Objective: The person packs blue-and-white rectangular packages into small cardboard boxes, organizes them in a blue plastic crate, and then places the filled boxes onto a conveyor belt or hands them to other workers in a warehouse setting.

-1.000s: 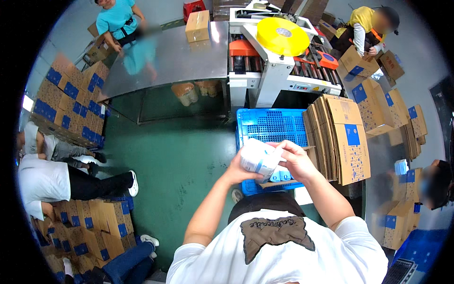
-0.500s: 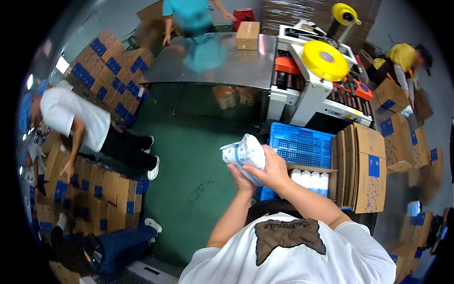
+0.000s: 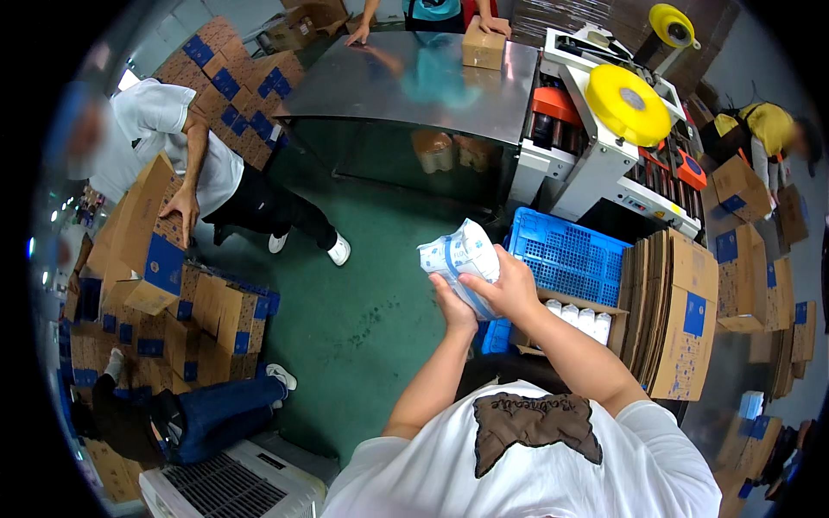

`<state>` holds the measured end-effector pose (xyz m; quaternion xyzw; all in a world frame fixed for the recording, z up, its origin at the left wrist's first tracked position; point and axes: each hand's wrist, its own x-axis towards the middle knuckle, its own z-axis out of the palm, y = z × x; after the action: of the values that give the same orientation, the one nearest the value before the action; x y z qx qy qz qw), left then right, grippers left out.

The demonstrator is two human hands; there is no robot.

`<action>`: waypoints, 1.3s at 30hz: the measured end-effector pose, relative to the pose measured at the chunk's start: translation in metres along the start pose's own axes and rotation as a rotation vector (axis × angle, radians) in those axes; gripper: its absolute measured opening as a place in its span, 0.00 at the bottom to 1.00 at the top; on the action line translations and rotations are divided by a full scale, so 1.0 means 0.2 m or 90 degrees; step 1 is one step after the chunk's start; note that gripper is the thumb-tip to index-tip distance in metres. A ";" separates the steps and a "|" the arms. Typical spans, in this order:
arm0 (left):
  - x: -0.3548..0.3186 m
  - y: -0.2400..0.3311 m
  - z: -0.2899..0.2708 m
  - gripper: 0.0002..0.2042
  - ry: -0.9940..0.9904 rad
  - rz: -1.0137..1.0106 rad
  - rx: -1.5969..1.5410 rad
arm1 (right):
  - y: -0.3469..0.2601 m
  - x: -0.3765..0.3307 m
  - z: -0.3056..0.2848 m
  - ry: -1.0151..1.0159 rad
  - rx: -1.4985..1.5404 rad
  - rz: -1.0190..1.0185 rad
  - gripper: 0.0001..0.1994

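Note:
Both of my hands are closed around a soft white plastic-wrapped pack with blue print and a blue band. It is held up in front of me, tilted, over the green floor. My left hand grips its lower left side. My right hand wraps the right side, with the thumb across the front. Close to my right forearm, an open carton holds several upright white packs, partly hidden by the arm.
Behind the carton is a blue plastic crate. Flattened cartons stand to the right. Farther off are a carton-sealing machine and a metal table. On the left, a person in a white shirt handles an open carton; another person bends near stacked cartons.
My view has shifted. The pack stays in both hands, turned slightly. The white-shirted person at left has raised a carton, and the person across the table now touches the small box.

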<state>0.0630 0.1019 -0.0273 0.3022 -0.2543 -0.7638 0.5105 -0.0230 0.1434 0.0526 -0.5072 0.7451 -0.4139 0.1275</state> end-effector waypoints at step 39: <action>-0.39 -0.87 -0.30 0.14 -0.529 -0.103 1.245 | 1.47 -0.67 -0.29 -0.366 0.694 0.882 0.18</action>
<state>0.0199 0.2302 -0.1753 0.3126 -0.8906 -0.3024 -0.1331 -0.1883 0.3286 -0.1613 0.0986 0.5243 -0.3966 0.7470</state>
